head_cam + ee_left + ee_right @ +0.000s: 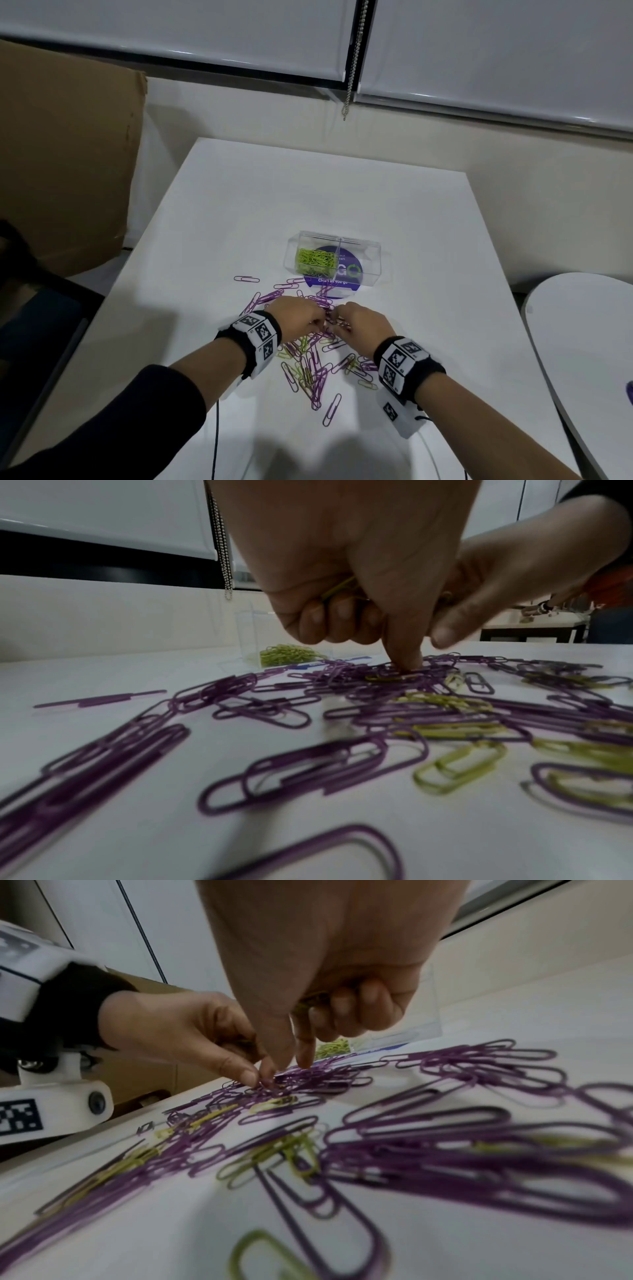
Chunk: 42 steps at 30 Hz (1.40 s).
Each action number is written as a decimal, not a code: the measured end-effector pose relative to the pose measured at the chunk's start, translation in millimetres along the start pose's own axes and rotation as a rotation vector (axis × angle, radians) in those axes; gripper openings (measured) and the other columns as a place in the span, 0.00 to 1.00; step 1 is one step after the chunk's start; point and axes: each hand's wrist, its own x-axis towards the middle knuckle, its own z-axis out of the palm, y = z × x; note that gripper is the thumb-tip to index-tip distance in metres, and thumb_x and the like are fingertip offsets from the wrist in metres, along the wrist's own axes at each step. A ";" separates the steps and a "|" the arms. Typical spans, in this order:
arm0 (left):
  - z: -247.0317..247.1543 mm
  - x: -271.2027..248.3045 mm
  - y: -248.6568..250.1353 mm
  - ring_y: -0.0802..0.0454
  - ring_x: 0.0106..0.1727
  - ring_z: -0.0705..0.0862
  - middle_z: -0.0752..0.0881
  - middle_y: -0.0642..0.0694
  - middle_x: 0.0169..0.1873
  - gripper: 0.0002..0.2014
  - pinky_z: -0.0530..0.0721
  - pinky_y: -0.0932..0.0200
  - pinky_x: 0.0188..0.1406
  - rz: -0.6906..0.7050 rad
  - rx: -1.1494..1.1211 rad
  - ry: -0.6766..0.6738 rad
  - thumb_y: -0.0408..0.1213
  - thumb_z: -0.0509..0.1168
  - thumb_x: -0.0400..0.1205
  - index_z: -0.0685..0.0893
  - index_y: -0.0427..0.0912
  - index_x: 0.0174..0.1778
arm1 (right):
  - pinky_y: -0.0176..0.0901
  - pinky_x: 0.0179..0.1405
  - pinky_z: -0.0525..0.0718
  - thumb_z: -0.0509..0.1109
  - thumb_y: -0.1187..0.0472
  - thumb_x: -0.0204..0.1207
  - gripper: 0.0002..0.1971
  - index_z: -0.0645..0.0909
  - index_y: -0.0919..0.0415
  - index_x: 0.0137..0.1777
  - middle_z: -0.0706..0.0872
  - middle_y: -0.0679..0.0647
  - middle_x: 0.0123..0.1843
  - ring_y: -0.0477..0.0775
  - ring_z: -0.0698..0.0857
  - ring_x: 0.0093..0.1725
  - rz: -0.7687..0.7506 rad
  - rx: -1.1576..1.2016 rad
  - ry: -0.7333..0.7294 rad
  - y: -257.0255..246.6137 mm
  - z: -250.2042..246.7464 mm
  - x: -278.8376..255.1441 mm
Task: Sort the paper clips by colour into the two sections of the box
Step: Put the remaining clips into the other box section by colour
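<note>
A clear two-section box (371, 251) stands mid-table; its left section holds green paper clips (315, 262). A loose pile of purple paper clips (317, 373) mixed with green ones (459, 767) lies in front of it. Both hands meet over the pile's far end. My left hand (320, 322) curls its fingers round a few green clips (342, 587) in the palm, and its index finger (402, 653) presses down into the pile. My right hand (337, 317) also keeps green clips (310, 1001) under curled fingers, its index finger (304, 1047) pointing down at the purple clips.
A purple round sticker (352, 274) shows through the box's right section. A brown cardboard box (65, 164) stands left of the white table (394, 205), and a round white table (582, 342) sits at the right. Cables (215, 438) trail from the wrist units.
</note>
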 end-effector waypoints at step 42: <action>2.0 -20.4 -28.0 0.53 0.49 0.81 0.85 0.48 0.47 0.10 0.78 0.58 0.53 -0.241 -0.500 0.114 0.37 0.59 0.84 0.83 0.42 0.55 | 0.34 0.28 0.69 0.60 0.65 0.80 0.12 0.74 0.55 0.35 0.76 0.49 0.27 0.45 0.72 0.25 0.207 0.634 -0.041 16.1 -2.0 -13.5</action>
